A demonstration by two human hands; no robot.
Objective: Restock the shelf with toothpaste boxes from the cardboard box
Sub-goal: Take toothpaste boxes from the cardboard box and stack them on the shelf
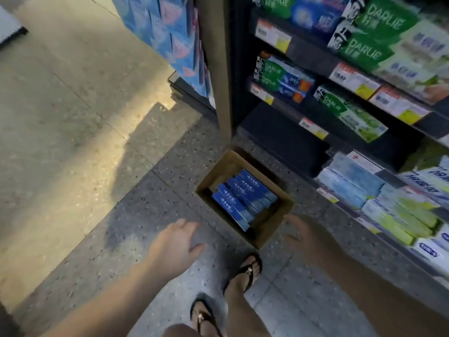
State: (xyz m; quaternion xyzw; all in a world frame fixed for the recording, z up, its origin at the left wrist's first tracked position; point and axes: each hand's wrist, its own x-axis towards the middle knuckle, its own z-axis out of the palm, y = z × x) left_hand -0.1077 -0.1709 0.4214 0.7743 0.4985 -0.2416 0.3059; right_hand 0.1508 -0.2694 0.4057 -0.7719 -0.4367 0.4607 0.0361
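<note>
While both arms extended down over floor, I noted left hand (178, 242) spread flat, fingers straight, holding nothing, left of cardboard box (271, 222). Blue toothpaste boxes (243, 198) lay inside it. Right hand (306, 235) relaxed, empty, near box's right corner. Shelf (311, 60) at right.

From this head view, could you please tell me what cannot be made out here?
All in the head view:
Cardboard box: the blue toothpaste boxes hide anything beneath them.
Price tags: too blurred to read.
Right hand: blurred; contact with the box rim unclear.
Shelf: cut off by the right edge.
</note>
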